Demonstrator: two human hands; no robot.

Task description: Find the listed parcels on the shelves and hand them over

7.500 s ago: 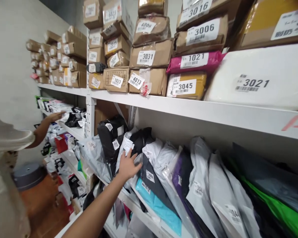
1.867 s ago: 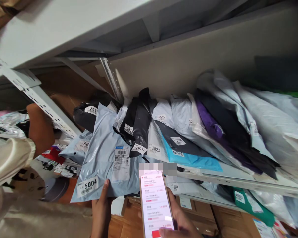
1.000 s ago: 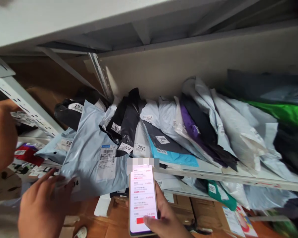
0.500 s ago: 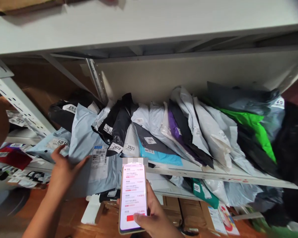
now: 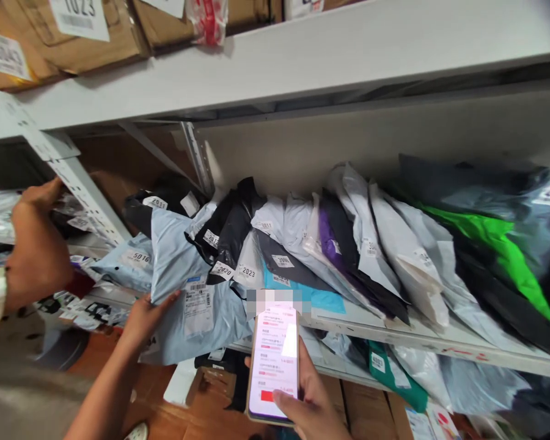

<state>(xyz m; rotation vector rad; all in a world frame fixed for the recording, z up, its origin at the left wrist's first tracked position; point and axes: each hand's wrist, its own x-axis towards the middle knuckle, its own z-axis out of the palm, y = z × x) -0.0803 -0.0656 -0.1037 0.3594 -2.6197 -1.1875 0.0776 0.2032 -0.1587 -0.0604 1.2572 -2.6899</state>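
My left hand [image 5: 153, 315] grips the edge of a large pale grey-blue mailing bag [image 5: 172, 260], thumb on its front and the other fingers partly hidden. A white shipping label [image 5: 198, 308] shows on the bag, which sticks out past the shelf front. In my right hand [image 5: 309, 391] is a smartphone [image 5: 275, 360], its lit screen facing me with a list in rows; the thumb rests on a red button low on it. A smaller grey-blue mailing bag [image 5: 132, 260] marked 5016 lies just left of the large bag.
Black, white, purple and green mailing bags stand in a row along the shelf [image 5: 394, 336]. Cardboard boxes [image 5: 73, 43] sit above. A white upright post [image 5: 82, 189] divides the bays. Another person's hand [image 5: 39, 208] reaches past it at left. A green bag [image 5: 389, 373] lies lower down.
My view has shifted up and left, showing more boxes above. My left hand has closed on the large bag's edge. The other person's arm has come further into view. The phone stays in my right hand.
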